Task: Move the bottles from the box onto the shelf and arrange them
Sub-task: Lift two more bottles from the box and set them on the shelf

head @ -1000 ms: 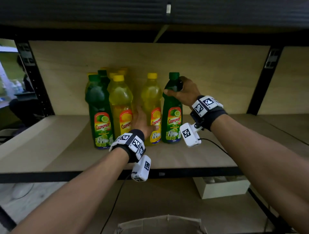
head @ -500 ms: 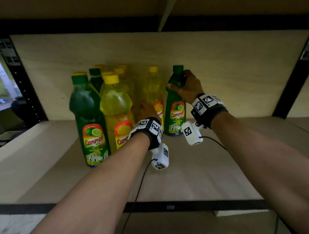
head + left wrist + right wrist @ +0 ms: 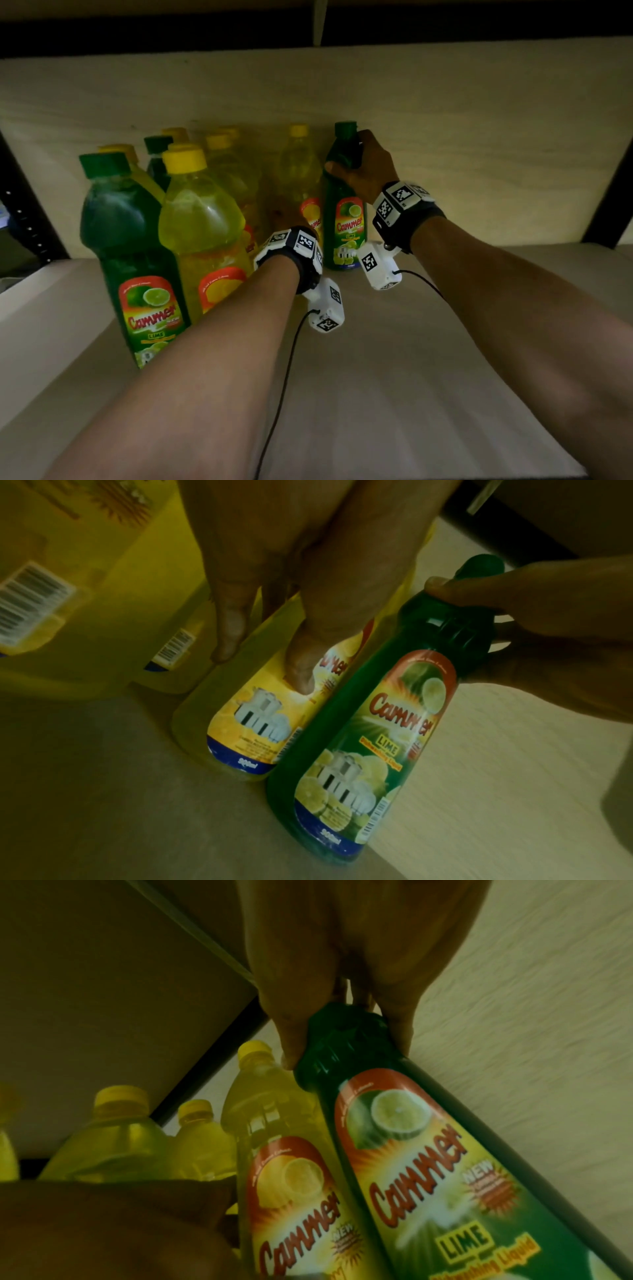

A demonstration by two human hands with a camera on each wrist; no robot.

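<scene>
A green lime bottle [image 3: 346, 219] stands upright deep on the wooden shelf [image 3: 428, 377]. My right hand [image 3: 368, 171] grips its shoulder just below the cap; in the right wrist view the fingers [image 3: 291, 1031] wrap round that green bottle [image 3: 428, 1177]. Touching its left side stands a yellow lemon bottle [image 3: 301, 185]. My left hand [image 3: 284, 219] holds this one low on the body. The left wrist view shows the thumb [image 3: 298, 669] on the label of the yellow bottle [image 3: 260, 723] and a finger round its side, next to the green bottle [image 3: 359, 750].
Several more yellow and green bottles cluster at the left, with a green one [image 3: 130, 246] and a yellow one [image 3: 202, 233] in front. The back panel [image 3: 479, 137] is close behind. Black uprights [image 3: 613, 192] flank the bay. Bare board lies to the right and front.
Both hands have carried their bottles deeper into the shelf, towards the back panel, past the front row. My head has moved in closer.
</scene>
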